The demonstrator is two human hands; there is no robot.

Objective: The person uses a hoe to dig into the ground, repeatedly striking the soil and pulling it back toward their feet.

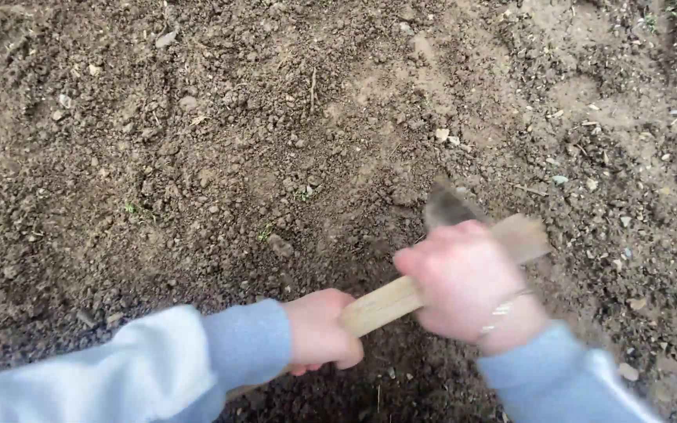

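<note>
I am looking down at dark brown dirt point(221, 141). It is crumbly, with lots of little lumps and small stones in it.

My left hand point(319, 329) is low in the picture, near the middle. Its fingers are curled tight around the near end of a wooden handle point(385, 301). My sleeve on that arm is gray at the wrist and white farther up.

My right hand point(464, 282) is farther along the same handle. It is clenched around the wood too, and I see the back of it. A thin bracelet point(503, 305) sits on that wrist, just above a gray sleeve.

The handle is pale and flat. It runs from my left hand up and to the right, under my right hand, and a bit of it sticks out past my right hand. So the tool is held in both hands, just above the dirt.

Right behind my right hand there is a gray, pointy metal part point(448, 205). It looks blurry, so I cannot tell its exact shape or if it touches the dirt.

A few tiny green sprouts point(264, 233) poke out of the dirt to the left of the tool. Some pale stones point(440, 135) lie farther away.
</note>
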